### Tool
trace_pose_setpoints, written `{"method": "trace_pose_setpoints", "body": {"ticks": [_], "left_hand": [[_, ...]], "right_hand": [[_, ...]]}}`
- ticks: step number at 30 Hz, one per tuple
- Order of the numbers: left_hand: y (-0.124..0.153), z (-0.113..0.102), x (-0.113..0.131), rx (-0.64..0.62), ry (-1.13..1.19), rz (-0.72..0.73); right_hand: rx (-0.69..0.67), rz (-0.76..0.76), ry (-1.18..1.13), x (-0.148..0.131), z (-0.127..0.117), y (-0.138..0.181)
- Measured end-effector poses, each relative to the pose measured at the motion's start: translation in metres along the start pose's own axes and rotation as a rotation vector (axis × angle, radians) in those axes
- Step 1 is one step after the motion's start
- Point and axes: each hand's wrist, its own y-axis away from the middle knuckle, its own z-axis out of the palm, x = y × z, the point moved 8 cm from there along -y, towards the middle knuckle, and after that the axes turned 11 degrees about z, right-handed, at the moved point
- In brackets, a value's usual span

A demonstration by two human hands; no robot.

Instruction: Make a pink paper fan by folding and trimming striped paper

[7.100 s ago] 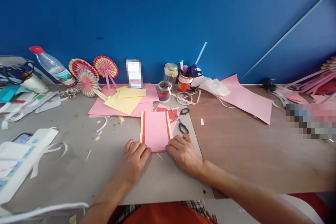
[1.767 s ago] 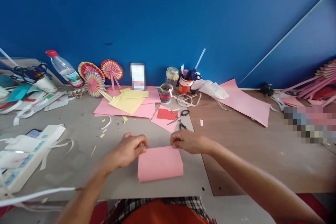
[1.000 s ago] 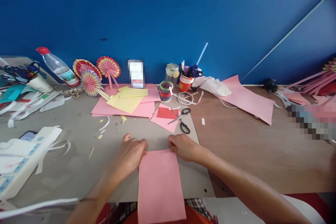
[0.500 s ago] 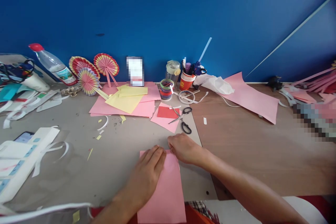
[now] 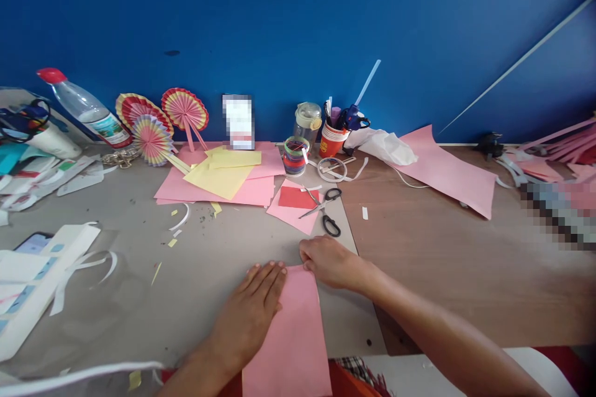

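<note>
A pink paper sheet [image 5: 293, 335] lies flat on the grey board [image 5: 186, 285] in front of me and hangs over its near edge. My left hand [image 5: 251, 313] rests flat on the sheet's left side, fingers stretched out and together. My right hand [image 5: 328, 260] is at the sheet's far right corner with its fingers curled down onto the paper's edge.
Black-handled scissors [image 5: 326, 211] lie just beyond my right hand on a pink and red scrap [image 5: 293, 201]. Yellow and pink sheets [image 5: 218, 180], paper fans [image 5: 153, 124], a bottle [image 5: 84, 108], a tape stack [image 5: 294, 158] and an orange cup [image 5: 331, 136] line the back. White strips [image 5: 41, 260] lie left.
The folded pink paper was flipped toward me and unrolled flat. My left hand then slid from the far left corner onto the sheet and now presses it flat.
</note>
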Motion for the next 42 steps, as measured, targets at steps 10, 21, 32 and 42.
{"method": "trace_pose_setpoints", "body": {"ticks": [10,21,32,42], "left_hand": [[0.024,-0.008,-0.014,0.043,-0.055,0.011],[0.028,-0.041,-0.027,0.247,-0.024,-0.116],[0.007,-0.033,-0.041,0.141,0.113,-0.340],[0.009,-0.044,-0.018,0.128,-0.197,-0.115]], "right_hand": [[-0.027,0.040,-0.048,0.003,0.002,0.000],[-0.063,0.067,-0.130,0.007,0.004,0.000],[-0.078,0.083,-0.136,0.004,-0.001,0.003],[-0.044,0.049,-0.130,0.006,0.002,0.002]]}}
